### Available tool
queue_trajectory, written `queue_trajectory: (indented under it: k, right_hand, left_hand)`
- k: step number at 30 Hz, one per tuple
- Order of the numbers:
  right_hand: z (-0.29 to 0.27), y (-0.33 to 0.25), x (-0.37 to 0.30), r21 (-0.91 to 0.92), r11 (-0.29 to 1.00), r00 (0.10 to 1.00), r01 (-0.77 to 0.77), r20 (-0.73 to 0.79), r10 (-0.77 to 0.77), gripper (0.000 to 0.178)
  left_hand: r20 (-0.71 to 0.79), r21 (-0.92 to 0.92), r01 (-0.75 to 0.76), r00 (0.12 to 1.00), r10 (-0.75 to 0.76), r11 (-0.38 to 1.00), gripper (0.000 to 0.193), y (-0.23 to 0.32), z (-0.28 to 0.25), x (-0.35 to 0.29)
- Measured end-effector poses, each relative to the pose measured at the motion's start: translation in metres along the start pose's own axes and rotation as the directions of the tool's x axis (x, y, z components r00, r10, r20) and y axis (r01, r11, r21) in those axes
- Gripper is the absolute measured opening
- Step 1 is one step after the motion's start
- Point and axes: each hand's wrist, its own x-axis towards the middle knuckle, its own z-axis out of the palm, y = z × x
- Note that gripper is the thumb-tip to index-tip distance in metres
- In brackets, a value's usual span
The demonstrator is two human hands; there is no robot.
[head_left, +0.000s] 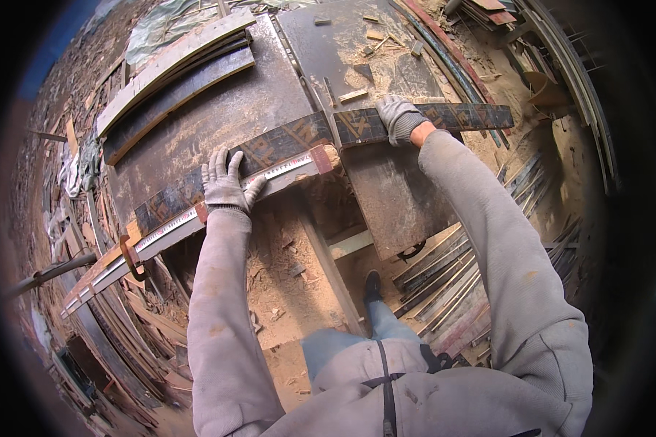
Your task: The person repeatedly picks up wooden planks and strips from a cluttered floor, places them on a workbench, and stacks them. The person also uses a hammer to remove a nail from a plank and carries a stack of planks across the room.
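A long dark board with brown markings lies across the metal work table. At the table's slot a narrow gap parts it from a right-hand board piece with the same markings. My left hand, in a pale work glove, rests flat on the left board with its fingers spread. The other glove, on my right hand, is wrapped over the right piece just beyond the slot. Along the front of the left board runs a measuring scale fixed to a wooden rail.
Wood offcuts and sawdust lie on the table top. Stacked boards sit at its far left. A rusty clamp grips the rail's left end. Below right are piled wood strips; scrap wood covers the ground at left.
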Motion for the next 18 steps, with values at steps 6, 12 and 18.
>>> queue_trajectory:
  k: [6,12,18]
  right_hand:
    - [0.017,0.023,-0.062,0.028,0.952,0.878,0.303,-0.397,-0.268,0.063]
    - [-0.005,0.016,-0.187,0.206,0.713,0.682,0.670,-0.549,-0.483,0.098]
    - [-0.003,-0.037,-0.253,0.098,0.726,0.639,0.681,-0.565,-0.522,0.062]
  left_hand:
    - [-0.065,-0.077,-0.003,0.998,-0.002,0.997,0.080,-0.009,0.011,0.005]
    - [0.041,-0.104,0.038,0.999,-0.034,0.994,0.075,0.047,-0.005,-0.072]
    - [0.115,-0.348,0.093,0.992,-0.056,0.933,0.069,0.066,-0.020,-0.159]
